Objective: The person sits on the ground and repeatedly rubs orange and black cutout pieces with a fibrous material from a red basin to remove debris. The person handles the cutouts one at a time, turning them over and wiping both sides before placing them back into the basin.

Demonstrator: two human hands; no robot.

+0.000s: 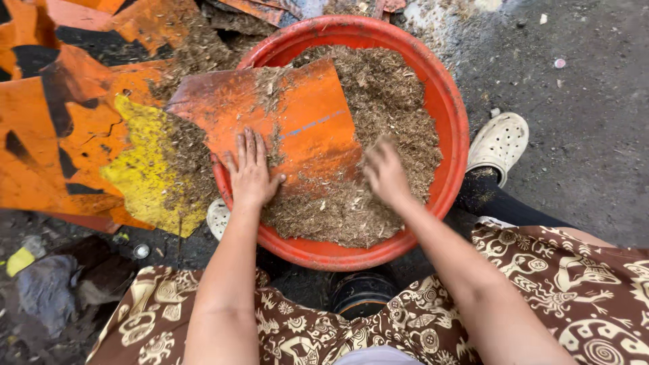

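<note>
A round red basin sits on the ground in front of me, holding brown shredded plant material. An orange sheet slopes from the left into the basin, dusted with the same material. My left hand lies flat on the sheet's lower edge with fingers spread. My right hand is blurred, fingers curled over the material at the sheet's right corner; whether it grips any is unclear.
Torn orange, yellow and black sheets lie piled on the left. My foot in a white clog rests right of the basin. A dark round object sits between my knees. Grey ground extends to the right.
</note>
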